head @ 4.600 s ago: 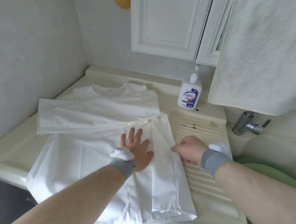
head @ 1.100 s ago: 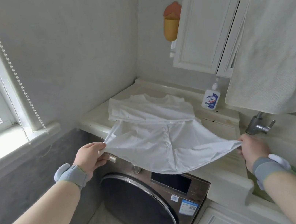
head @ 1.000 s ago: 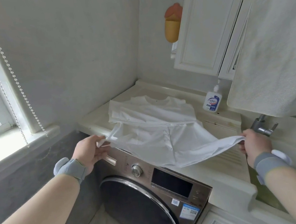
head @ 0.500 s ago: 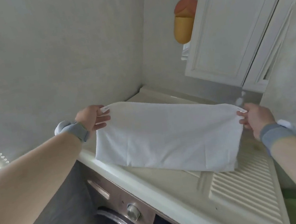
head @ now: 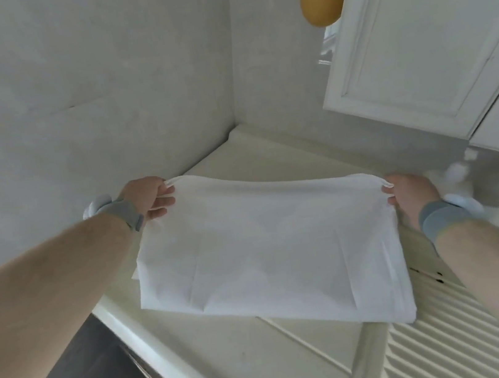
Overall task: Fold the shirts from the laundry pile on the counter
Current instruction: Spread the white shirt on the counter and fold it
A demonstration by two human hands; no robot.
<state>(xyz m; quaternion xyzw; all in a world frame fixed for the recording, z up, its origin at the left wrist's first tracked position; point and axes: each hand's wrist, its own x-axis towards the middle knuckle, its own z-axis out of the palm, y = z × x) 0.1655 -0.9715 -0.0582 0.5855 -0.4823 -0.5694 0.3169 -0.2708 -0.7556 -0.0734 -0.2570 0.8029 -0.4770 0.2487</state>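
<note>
Hem now doubled up over shirt (head: 267, 251); left hand (head: 150, 197), right hand (head: 411, 194) pinching upper corners, long axis spanning frame centre, hands equally near.

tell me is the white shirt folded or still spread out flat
Folded: the white shirt is a compact rectangle, each hand pinching a far corner.

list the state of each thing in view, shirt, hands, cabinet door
white shirt: folded over, far corners held, near part lying on the counter
left hand: pinches the shirt's far left corner
right hand: pinches the shirt's far right corner
cabinet door: closed
</note>
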